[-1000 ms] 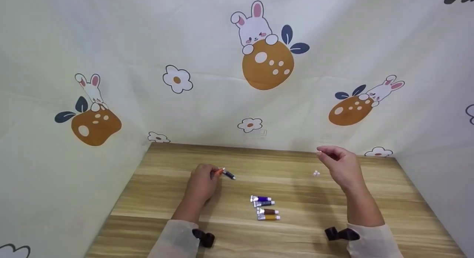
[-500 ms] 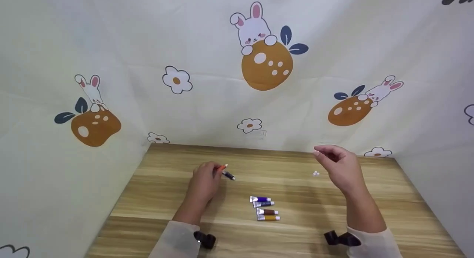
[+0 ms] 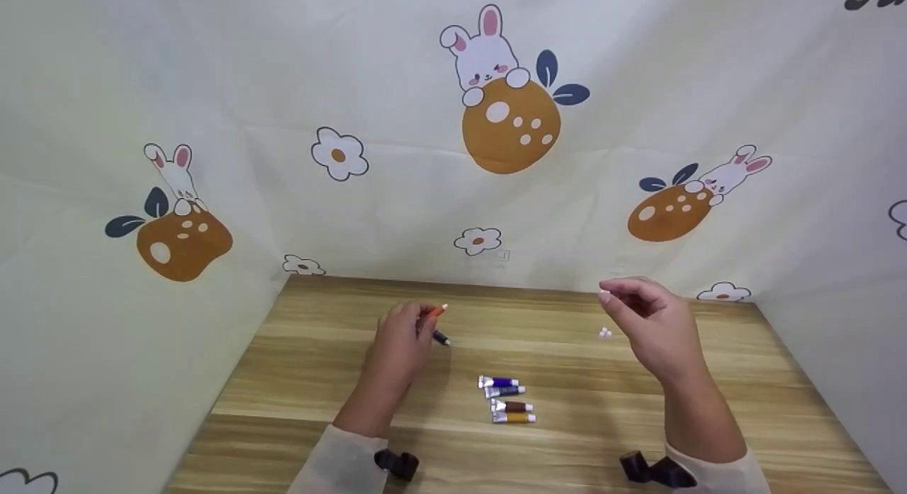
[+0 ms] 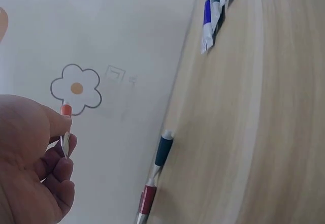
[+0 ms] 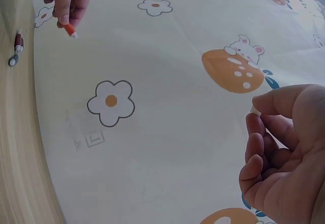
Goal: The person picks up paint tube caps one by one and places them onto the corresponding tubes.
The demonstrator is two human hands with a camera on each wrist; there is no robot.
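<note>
My left hand pinches a small orange paint tube and holds it just above the wooden table; the left wrist view shows the orange tube between thumb and fingers. Under that hand a dark teal tube lies on the table, with a red tube end to end behind it. My right hand hovers over the back right of the table. It pinches a small white cap between thumb and forefinger.
Several paint tubes lie side by side mid-table. Tiny white caps sit loose below my right hand. Printed fabric walls close off the back and both sides of the table.
My left hand has lifted the orange tube up and slightly right, away from the dark tube on the table. The right hand has barely shifted.
</note>
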